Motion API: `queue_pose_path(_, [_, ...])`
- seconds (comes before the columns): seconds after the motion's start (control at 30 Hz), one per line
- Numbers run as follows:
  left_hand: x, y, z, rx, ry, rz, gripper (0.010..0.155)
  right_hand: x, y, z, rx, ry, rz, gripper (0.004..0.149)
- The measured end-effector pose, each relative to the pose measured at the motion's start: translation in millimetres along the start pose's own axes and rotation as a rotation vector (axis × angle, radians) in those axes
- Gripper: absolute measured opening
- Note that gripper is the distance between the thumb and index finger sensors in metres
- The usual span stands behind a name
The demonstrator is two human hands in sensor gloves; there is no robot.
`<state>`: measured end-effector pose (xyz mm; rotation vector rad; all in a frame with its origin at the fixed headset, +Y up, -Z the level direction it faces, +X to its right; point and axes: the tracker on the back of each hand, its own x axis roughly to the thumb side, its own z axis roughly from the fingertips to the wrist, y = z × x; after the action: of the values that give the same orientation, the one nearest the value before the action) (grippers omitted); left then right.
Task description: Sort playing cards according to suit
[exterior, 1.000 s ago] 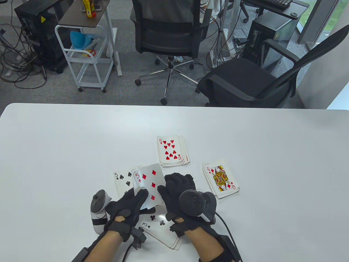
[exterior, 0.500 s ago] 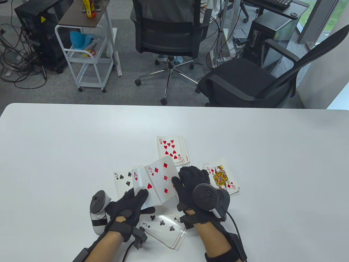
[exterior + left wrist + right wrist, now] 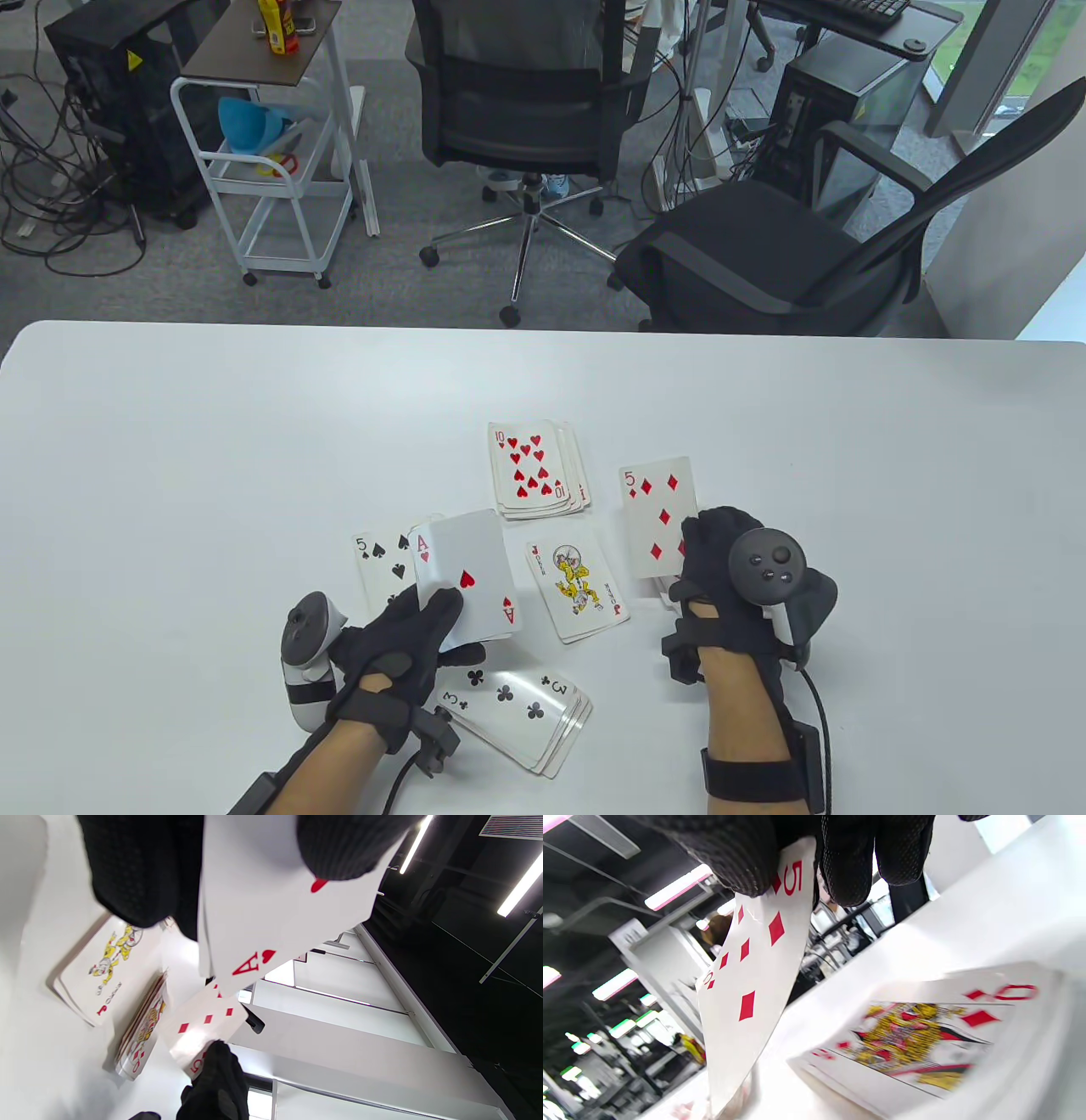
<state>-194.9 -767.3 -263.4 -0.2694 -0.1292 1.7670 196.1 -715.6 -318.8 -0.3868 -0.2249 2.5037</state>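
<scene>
My left hand [image 3: 399, 654] grips a small deck of cards [image 3: 471, 586] with the ace of hearts [image 3: 263, 921] on top, held above the table. My right hand [image 3: 721, 577] pinches the five of diamonds [image 3: 657, 518] by its near edge and holds it over the diamond pile, whose queen of diamonds [image 3: 925, 1039] shows in the right wrist view. The heart pile [image 3: 534, 471] with the ten on top lies beyond. A club pile [image 3: 517, 709] with the three on top lies near my left wrist. The five of spades [image 3: 382, 564] lies partly under the deck.
A joker pile [image 3: 577, 590] lies between my hands. The white table [image 3: 212, 458] stretches wide on both sides. Office chairs [image 3: 526, 102] and a white cart [image 3: 271, 170] stand on the floor beyond the far edge.
My right hand pulled the five of diamonds off the deck and carried it right, over the diamond pile. The ace of hearts and the joker pile came into view. My left hand stayed put.
</scene>
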Motion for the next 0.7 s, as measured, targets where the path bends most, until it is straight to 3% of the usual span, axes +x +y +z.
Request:
queue_pose_path(0.17, [1.3,1.0,0.1,0.006,-0.004,0.004,0.048,-10.4,7.3,-6.5,0.043,0.102,0.164,0.038])
queue_pose_path(0.33, [0.6,-0.9,-0.7,-0.003,-0.001,0.003,0.048,-9.8,6.3,-5.4,0.025,0.101,0.177,0.053])
queue_pose_path(0.6, [0.8,-1.3,0.2,-0.006,0.008,0.001,0.048,17.2,7.1,7.5,-0.004,-0.035,0.11,0.053])
queue_pose_path(0.7, [0.2,-1.7,0.1,-0.007,0.011,-0.001,0.048,37.8,14.1,19.1,0.027,-0.166,0.018,0.053])
